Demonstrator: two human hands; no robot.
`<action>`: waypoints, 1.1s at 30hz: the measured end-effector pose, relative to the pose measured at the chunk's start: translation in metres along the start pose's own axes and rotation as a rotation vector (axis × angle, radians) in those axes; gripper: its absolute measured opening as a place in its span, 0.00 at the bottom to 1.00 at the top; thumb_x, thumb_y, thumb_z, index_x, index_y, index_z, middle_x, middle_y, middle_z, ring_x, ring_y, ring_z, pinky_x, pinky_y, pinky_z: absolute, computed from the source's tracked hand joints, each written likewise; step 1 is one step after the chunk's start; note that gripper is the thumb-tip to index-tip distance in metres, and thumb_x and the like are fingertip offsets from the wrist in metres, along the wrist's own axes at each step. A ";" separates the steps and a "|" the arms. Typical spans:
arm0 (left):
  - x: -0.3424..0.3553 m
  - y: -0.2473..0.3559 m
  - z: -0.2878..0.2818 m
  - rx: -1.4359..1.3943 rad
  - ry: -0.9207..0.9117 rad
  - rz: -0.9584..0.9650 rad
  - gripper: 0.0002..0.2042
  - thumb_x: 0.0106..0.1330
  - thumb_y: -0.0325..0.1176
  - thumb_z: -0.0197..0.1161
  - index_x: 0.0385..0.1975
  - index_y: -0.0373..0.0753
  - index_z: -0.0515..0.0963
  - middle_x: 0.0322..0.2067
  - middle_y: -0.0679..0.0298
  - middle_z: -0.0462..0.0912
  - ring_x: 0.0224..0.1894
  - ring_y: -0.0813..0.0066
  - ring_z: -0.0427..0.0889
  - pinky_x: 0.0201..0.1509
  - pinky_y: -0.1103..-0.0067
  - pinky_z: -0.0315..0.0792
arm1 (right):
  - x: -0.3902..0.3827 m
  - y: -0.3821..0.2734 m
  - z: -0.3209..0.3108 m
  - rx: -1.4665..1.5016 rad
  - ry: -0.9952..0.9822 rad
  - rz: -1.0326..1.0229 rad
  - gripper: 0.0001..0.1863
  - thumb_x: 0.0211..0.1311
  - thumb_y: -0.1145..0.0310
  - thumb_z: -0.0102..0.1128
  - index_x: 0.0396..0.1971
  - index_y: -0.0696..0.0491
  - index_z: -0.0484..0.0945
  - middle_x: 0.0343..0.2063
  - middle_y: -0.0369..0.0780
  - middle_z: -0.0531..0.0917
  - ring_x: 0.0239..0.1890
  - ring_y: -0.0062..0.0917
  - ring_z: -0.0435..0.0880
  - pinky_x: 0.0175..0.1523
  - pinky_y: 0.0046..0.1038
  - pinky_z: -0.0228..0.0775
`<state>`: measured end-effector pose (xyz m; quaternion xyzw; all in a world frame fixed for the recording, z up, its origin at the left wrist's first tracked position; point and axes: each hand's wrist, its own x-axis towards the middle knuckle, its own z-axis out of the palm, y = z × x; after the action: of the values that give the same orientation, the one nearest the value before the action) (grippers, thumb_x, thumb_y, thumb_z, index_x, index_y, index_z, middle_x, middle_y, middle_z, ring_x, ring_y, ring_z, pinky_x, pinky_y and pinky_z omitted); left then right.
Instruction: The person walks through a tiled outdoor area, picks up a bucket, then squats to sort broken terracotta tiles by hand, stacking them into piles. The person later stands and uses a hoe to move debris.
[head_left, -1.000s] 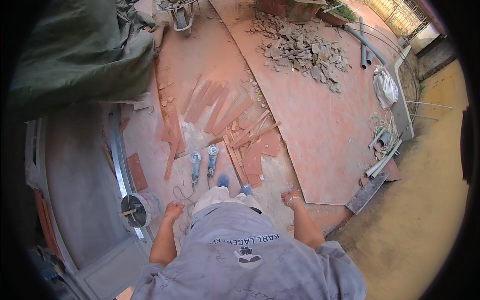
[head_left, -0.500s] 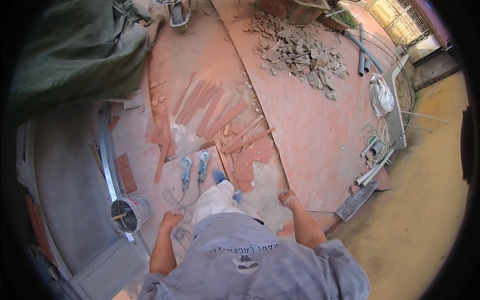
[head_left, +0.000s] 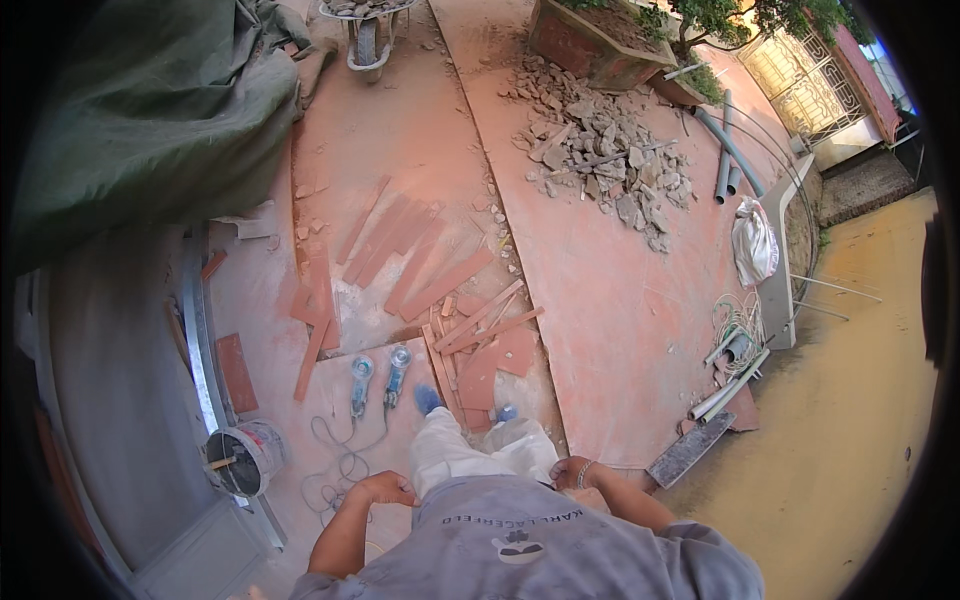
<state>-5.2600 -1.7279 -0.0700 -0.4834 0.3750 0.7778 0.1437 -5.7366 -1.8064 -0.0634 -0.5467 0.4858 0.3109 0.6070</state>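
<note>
My left hand [head_left: 388, 488] is closed, its bent fingers at the left thigh of my white trousers [head_left: 440, 450]. On the other side my right hand [head_left: 570, 472], a bracelet at its wrist, has its fingers curled against the right trouser leg. Both hands appear to pinch the cloth, though the fingertips are small and partly hidden. Ahead of my left hand lie two blue angle grinders [head_left: 359, 387] with their cords [head_left: 345, 462] looping back toward me. Reddish tile pieces [head_left: 480, 375] and narrow tile strips [head_left: 410, 260] are spread before my feet.
A mortar bucket [head_left: 262, 452] stands at the left beside a metal straightedge [head_left: 205, 340]. A green tarp [head_left: 150, 150] covers the far left. Farther off are a loaded wheelbarrow [head_left: 367, 45], a rubble heap [head_left: 600, 150], pipes [head_left: 735, 150] and a white sack [head_left: 755, 243]. A grey plank [head_left: 690, 450] lies right.
Both hands have come inward and back to my trouser legs. My right foot has moved forward, roughly level with the left. The view has tilted up, showing more of the far planter and gate.
</note>
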 end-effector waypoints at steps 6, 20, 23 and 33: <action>0.022 0.025 0.031 -0.249 0.020 0.132 0.08 0.60 0.37 0.68 0.34 0.42 0.84 0.33 0.73 0.84 0.38 0.82 0.78 0.49 0.83 0.69 | -0.019 0.010 -0.093 0.094 -0.167 0.115 0.16 0.54 0.63 0.71 0.42 0.53 0.83 0.29 0.31 0.84 0.30 0.17 0.77 0.38 0.24 0.71; 0.164 0.321 0.200 -0.582 0.742 -0.238 0.15 0.61 0.40 0.69 0.41 0.36 0.82 0.39 0.59 0.81 0.41 0.70 0.79 0.48 0.75 0.73 | -0.005 0.144 -0.404 -0.208 -0.782 -0.084 0.13 0.56 0.66 0.68 0.40 0.55 0.82 0.30 0.35 0.84 0.34 0.17 0.79 0.44 0.24 0.71; 0.202 0.378 0.238 -0.600 0.616 -0.250 0.18 0.61 0.43 0.69 0.44 0.36 0.81 0.42 0.55 0.78 0.43 0.65 0.79 0.48 0.74 0.73 | -0.016 0.175 -0.434 -0.275 -0.813 -0.101 0.13 0.56 0.69 0.67 0.42 0.54 0.82 0.32 0.35 0.85 0.37 0.18 0.81 0.44 0.24 0.72; 0.251 0.404 0.304 -0.737 0.149 -0.143 0.21 0.62 0.50 0.66 0.46 0.40 0.81 0.39 0.58 0.83 0.44 0.67 0.80 0.49 0.72 0.72 | 0.028 0.203 -0.467 -0.443 -1.017 -0.157 0.14 0.56 0.64 0.68 0.40 0.54 0.82 0.34 0.38 0.86 0.36 0.24 0.82 0.45 0.26 0.72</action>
<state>-5.8158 -1.8170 -0.0295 -0.5830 0.0452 0.8111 -0.0136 -6.0279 -2.2194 -0.1305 -0.4767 0.0129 0.5839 0.6570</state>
